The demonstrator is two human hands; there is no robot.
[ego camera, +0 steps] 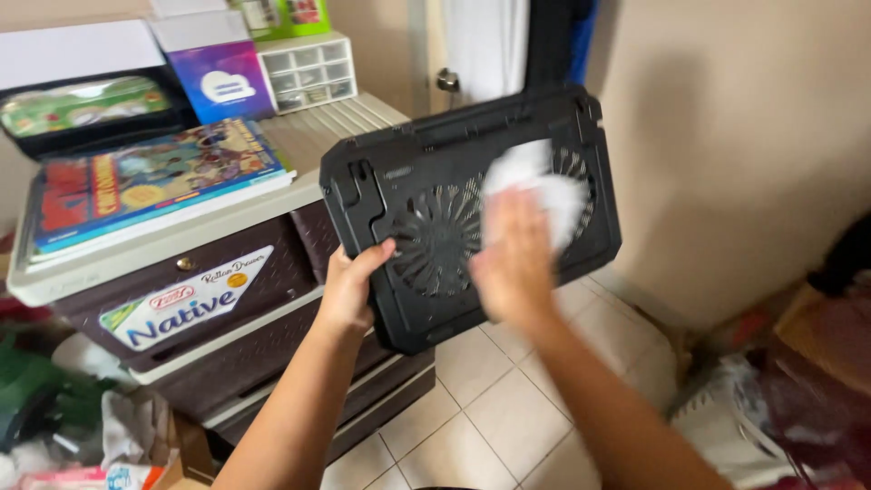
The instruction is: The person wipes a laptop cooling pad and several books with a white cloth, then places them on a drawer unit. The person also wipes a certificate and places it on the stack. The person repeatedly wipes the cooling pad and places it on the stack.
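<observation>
A black laptop cooling pad (426, 191) with two round fan grilles is held up, tilted, in the middle of the view. My left hand (349, 289) grips its lower left edge, thumb on the front face. My right hand (515, 261), blurred by motion, presses a white cloth (544, 186) against the pad's right fan grille.
A dark woven-look plastic drawer chest (218, 345) with a cream top stands at left, bearing a stack of colourful books (145, 181), a small white drawer organiser (308, 71) and boxes. Beige tiled floor (481, 408) lies below. Clutter and a white basket (726, 426) sit at right beside a beige wall.
</observation>
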